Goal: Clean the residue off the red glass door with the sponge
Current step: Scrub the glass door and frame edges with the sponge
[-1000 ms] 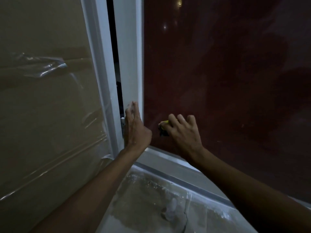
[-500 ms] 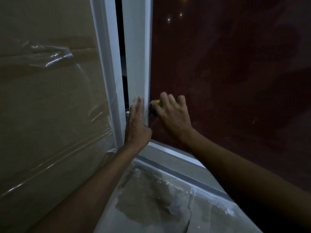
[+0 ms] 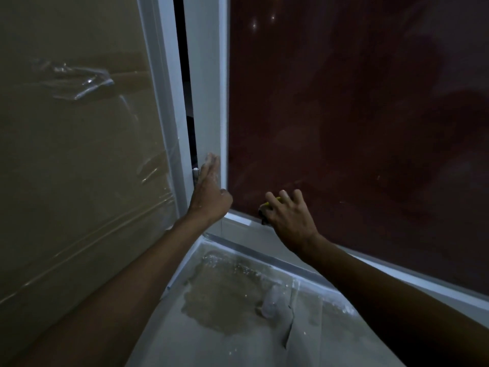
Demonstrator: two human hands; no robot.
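I find no brand, label or legible writing anywhere in the frame; lighting is dim throughout. The red glass door (image 3: 357,115) fills the upper right, its pane running off the top and right edges, with faint pale specks and smears low on the glass. The right hand (image 3: 291,221), lower centre, is curled over the sponge (image 3: 267,209) and presses it to the glass just above the bottom rail; only a yellow sliver and a dark corner of the sponge show past the fingers, so I cannot make out its full shape. The left hand (image 3: 209,192) lies flat with straight fingers against the white door frame (image 3: 205,88), holding nothing, beside a small white fitting at the edge that I cannot identify. A dark gap left of that frame hides whatever lies behind. The upper left holds a tan panel under clear plastic film (image 3: 79,83), wrinkled and reflective. At bottom centre, the floor covering (image 3: 225,300) shows a darker patch and pale debris, its detail unclear. Both forearms are cut off by the lower edge.
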